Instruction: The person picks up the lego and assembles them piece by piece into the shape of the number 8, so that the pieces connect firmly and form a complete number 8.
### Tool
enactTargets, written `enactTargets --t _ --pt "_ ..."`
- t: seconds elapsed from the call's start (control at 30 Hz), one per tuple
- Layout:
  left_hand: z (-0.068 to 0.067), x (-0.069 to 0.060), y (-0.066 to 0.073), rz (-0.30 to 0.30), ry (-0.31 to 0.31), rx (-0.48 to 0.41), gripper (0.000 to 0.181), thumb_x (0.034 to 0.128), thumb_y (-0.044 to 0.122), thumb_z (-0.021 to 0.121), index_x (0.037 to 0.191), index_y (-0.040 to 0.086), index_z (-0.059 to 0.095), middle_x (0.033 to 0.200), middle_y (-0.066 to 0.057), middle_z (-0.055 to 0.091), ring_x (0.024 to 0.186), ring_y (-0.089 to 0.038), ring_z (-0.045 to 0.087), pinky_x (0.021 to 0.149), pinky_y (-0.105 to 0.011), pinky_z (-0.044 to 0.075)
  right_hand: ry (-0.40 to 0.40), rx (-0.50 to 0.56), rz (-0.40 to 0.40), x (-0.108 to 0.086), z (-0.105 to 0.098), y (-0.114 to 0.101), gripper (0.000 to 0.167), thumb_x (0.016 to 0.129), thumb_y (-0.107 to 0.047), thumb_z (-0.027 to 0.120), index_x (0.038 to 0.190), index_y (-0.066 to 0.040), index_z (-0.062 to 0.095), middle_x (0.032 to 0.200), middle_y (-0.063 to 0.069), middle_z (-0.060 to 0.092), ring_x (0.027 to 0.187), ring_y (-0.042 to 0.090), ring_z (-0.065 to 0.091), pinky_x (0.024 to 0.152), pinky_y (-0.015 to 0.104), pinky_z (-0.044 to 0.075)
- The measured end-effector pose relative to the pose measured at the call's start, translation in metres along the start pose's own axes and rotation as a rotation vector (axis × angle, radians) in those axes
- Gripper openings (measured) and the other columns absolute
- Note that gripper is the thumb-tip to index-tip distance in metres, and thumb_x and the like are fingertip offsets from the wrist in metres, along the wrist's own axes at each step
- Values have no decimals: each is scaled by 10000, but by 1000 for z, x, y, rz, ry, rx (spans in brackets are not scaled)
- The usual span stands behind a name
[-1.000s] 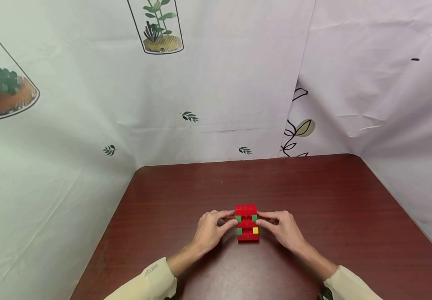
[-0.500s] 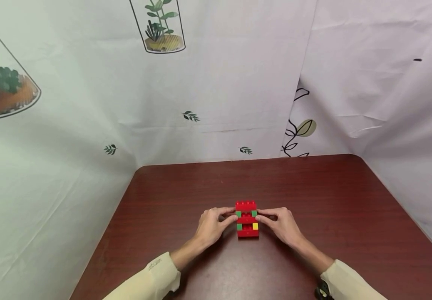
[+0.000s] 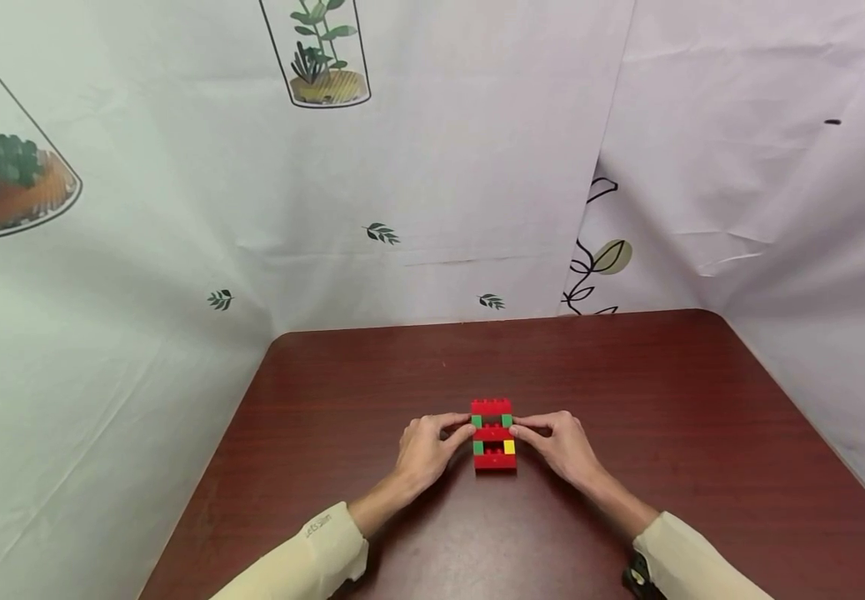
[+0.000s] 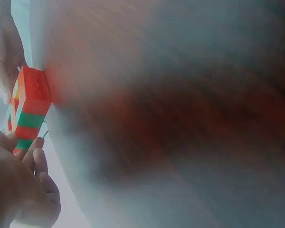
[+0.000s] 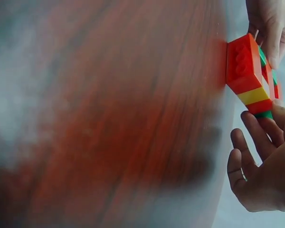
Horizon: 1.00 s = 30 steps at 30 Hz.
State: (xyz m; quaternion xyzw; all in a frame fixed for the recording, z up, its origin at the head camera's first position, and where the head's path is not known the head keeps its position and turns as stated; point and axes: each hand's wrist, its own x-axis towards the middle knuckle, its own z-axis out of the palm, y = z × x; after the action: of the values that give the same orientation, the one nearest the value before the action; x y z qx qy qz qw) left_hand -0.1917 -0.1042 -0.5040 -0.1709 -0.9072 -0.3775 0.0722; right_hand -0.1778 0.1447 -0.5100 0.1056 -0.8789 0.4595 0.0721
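Observation:
A small tower of toy building bricks [image 3: 494, 461] stands upright in the middle of the table. Three red layers alternate with pairs of small bricks: two green ones above, and one green and one yellow brick [image 3: 509, 447] below, with gaps between them. My left hand [image 3: 423, 451] pinches the tower's left side between thumb and fingers. From the right, my right hand [image 3: 563, 450] pinches it at about the same height. In the right wrist view, the yellow layer [image 5: 254, 96] shows near the tower's base, and the remaining right fingers [image 5: 245, 154] curl loosely below the grip.
The dark reddish-brown table [image 3: 372, 375] stretches out around the tower. White cloth with printed plants [image 3: 432, 183] hangs behind it and along both sides. A dark watch-like band [image 3: 638, 575] sits at the right cuff.
Both hands and the brick tower have shifted slightly away from the body, toward the back of the table. The two-handed grip on its sides stays the same.

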Motion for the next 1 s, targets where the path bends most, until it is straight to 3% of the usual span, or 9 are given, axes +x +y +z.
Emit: enactTargets --t 0.07,0.2,0.3,0.4,0.5,1.0 --pt "1 1 0 -9 13 16 268 985 379 780 1186 211 836 1120 23 799 934 -154 764 670 -329 544 -1 -3 12 1 0 0 219 931 -201 845 1118 -87 847 1074 80 804 1039 274 761 911 510 583" --pt "2 3 0 -15 23 30 264 981 383 783 1175 214 841 1125 1 798 688 -100 654 570 -295 468 -2 -21 21 3 0 1 206 935 -203 840 1107 -90 851 1062 78 806 1041 280 761 924 524 575" --pt "3 4 -1 -16 31 43 264 979 400 783 1162 221 846 1121 2 798 664 -84 607 570 -299 461 3 -37 15 5 0 1 195 936 -205 839 1092 -90 854 1043 72 808 1027 277 764 920 528 575" --pt "5 4 -1 -14 48 68 256 974 426 782 1139 244 854 1104 24 800 825 -124 731 632 -334 519 14 -46 12 6 1 0 177 927 -211 849 1062 -98 863 1016 58 811 999 261 768 901 518 580" --pt "6 5 -1 -12 63 85 240 970 427 786 1120 255 859 1089 33 803 956 -193 772 675 -375 554 24 -60 11 7 1 0 153 923 -219 854 1032 -114 871 990 39 813 978 242 771 882 504 585" --pt "10 8 -2 -20 43 107 223 994 383 769 1102 210 859 1077 15 806 987 -226 772 713 -433 587 40 -90 68 12 6 -1 122 923 -234 855 982 -130 877 972 47 812 1001 275 766 902 517 578"
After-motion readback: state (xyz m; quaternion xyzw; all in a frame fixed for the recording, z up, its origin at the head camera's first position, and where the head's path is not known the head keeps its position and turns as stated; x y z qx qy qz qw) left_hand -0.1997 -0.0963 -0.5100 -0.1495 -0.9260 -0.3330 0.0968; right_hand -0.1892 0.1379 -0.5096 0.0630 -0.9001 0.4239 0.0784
